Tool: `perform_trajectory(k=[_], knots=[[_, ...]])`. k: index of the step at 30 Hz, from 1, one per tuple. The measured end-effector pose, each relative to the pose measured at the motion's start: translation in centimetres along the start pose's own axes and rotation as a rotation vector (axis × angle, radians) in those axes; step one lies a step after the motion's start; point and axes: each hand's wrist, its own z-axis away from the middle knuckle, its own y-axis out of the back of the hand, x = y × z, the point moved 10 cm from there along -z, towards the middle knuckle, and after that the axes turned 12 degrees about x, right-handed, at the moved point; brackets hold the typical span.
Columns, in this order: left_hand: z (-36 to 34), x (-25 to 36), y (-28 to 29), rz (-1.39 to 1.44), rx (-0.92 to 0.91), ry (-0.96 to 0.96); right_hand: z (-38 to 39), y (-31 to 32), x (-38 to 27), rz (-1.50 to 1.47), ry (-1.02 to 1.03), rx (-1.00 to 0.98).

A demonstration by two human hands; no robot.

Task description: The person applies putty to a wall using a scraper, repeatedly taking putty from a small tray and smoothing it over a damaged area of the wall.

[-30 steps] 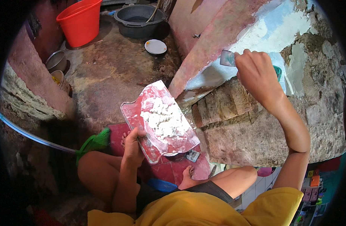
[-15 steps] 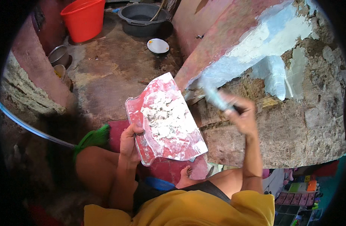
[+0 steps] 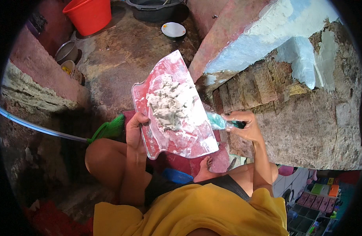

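My left hand (image 3: pixel 137 131) grips the left edge of a flat red board (image 3: pixel 139 96), its thumb on top. A lumpy heap of whitish filler paste (image 3: pixel 171 102) lies on the board, with smears spread toward its right and lower edges. In my right hand (image 3: pixel 246 125) is a putty knife (image 3: pixel 216 120) with a dark handle and a paste-smeared, greenish blade. The blade is close to the board's right edge, its tip partly hidden there. Beyond is a wall patch coated pale blue and white (image 3: pixel 248 51), next to rough bare masonry (image 3: pixel 299 126).
A red bucket (image 3: pixel 88 17), a dark basin (image 3: pixel 153 11) and a white plate (image 3: pixel 174 30) stand at the back. A metal bowl (image 3: pixel 66 52) and a tub (image 3: pixel 70 70) sit by the left wall. A green broom (image 3: pixel 108 128) lies beside my left knee.
My right hand has drawn the putty knife down from the coated wall to the board's right edge. My left hand still holds the board, now slightly higher in view.
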Motion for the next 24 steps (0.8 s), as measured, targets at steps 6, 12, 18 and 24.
perform_trajectory(k=[6,12,18,24], knots=[[-0.2,-0.4,0.6,-0.115,0.063,0.004,1.4,2.8,1.1,-0.490,-0.325,0.340],[0.0,-1.6,0.3,-0.095,-0.006,0.094,-2.5,-6.7,-2.1,-0.717,-0.364,-0.034],[0.1,-0.4,1.0,-0.044,-0.014,0.125,-1.6,-7.4,0.4,-0.433,-0.339,-0.090],[0.4,-0.1,0.5,-0.055,0.008,0.058,2.2,-2.4,4.1,-0.469,-0.458,0.384]])
